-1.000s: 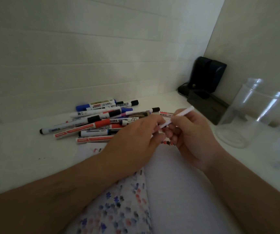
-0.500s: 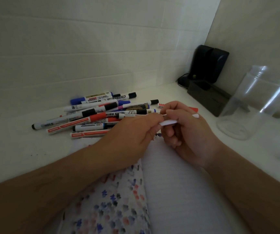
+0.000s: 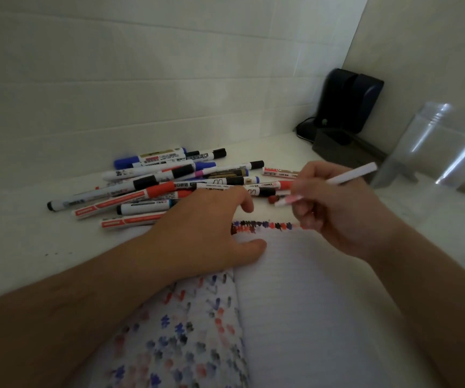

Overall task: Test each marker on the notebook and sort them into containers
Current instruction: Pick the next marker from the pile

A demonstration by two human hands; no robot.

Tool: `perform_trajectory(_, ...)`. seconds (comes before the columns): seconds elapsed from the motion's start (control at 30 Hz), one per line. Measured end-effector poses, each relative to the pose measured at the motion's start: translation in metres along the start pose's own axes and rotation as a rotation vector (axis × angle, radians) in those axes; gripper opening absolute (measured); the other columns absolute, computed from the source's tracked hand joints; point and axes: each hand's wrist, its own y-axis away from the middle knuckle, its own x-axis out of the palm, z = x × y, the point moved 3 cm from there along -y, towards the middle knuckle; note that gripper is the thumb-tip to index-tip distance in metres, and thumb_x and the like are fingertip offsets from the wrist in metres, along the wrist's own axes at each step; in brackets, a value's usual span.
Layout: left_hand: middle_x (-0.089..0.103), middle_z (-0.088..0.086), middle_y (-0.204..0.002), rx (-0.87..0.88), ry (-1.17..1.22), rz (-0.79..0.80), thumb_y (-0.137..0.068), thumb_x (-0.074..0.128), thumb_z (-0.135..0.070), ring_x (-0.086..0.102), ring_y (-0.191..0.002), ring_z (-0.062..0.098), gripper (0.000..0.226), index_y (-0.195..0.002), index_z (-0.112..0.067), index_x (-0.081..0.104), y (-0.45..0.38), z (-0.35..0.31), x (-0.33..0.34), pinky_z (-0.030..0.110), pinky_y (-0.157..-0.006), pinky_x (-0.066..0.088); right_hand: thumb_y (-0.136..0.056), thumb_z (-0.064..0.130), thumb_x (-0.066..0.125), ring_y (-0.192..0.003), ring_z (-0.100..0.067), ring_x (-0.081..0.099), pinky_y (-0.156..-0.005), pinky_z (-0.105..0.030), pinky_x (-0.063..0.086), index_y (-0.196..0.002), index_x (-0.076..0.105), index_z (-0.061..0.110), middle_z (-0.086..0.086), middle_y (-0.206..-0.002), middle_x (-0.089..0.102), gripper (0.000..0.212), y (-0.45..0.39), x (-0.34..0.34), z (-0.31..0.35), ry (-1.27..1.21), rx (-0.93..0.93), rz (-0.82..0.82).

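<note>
white desk: notebook, marker (right-held)

Clear container blurred, cut off at right edge. Marker tip hidden behind right hand. Notebook cropped below.

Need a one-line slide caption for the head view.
Right hand holds a white marker over the notebook; left hand rests on it.
</note>
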Motion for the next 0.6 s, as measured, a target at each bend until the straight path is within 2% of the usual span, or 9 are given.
perform_trajectory(0.07,0.048,-0.021,-0.082,0.006,-0.072,0.002,-0.078,0.06,-0.076,0.047,-0.075,-0.003,0.05,-0.116,-0.044,0.053,-0.002,-0.002,0.002,0.021,-0.062,0.038,-0.085,-0.005,0.069,-0.051,-0.021,0.049,-0.046,-0.029,0.038,-0.071,0.062,0.007,-0.014,-0.059,0.056,0.019,0.002,0.011,-0.005,0.222,-0.042,-0.041)
perform_trajectory(0.13,0.05,-0.021,-0.086,0.021,-0.124,0.0,-0.077,0.058,-0.078,0.047,-0.078,-0.004,0.052,-0.117,-0.043,0.057,-0.005,-0.003,0.003,0.022,-0.065,0.039,-0.081,0.001,0.072,-0.056,-0.018,0.056,-0.054,-0.035,0.046,-0.069,0.062,0.012,-0.008,-0.061,0.064,0.019,0.001,0.017,-0.009,0.435,-0.059,-0.058)
perform_trajectory(0.2,0.05,-0.021,-0.085,0.018,-0.138,0.006,-0.077,0.058,-0.078,0.047,-0.077,-0.006,0.054,-0.117,-0.042,0.059,-0.006,-0.002,0.004,0.02,-0.064,0.038,-0.079,0.006,0.075,-0.055,-0.015,0.057,-0.055,-0.037,0.047,-0.064,0.06,0.015,-0.007,-0.06,0.067,0.023,0.001,0.02,-0.011,0.535,-0.055,-0.095)
perform_trajectory(0.33,0.05,-0.02,-0.084,0.024,-0.149,-0.002,-0.077,0.058,-0.079,0.045,-0.075,-0.007,0.054,-0.117,-0.042,0.059,-0.008,0.0,0.005,0.014,-0.062,0.034,-0.08,0.001,0.073,-0.049,-0.018,0.06,-0.049,-0.032,0.047,-0.06,0.057,0.013,-0.013,-0.06,0.069,0.028,0.0,0.02,-0.015,0.462,-0.024,-0.13)
perform_trajectory(0.5,0.047,-0.022,-0.082,0.021,-0.16,0.003,-0.077,0.057,-0.079,0.045,-0.076,-0.004,0.055,-0.118,-0.043,0.058,-0.009,0.001,0.007,0.022,-0.068,0.039,-0.081,-0.002,0.073,-0.046,-0.02,0.058,-0.045,-0.029,0.045,-0.062,0.056,0.01,-0.015,-0.058,0.068,0.028,-0.001,0.022,-0.017,0.462,-0.001,-0.107)
perform_trajectory(0.6,0.046,-0.022,-0.081,0.022,-0.164,0.002,-0.077,0.056,-0.079,0.044,-0.076,-0.004,0.055,-0.118,-0.043,0.058,-0.009,0.001,0.007,0.022,-0.068,0.038,-0.079,-0.001,0.072,-0.046,-0.019,0.058,-0.047,-0.031,0.045,-0.061,0.055,0.01,-0.012,-0.056,0.066,0.027,-0.003,0.021,-0.018,0.488,-0.005,-0.131)
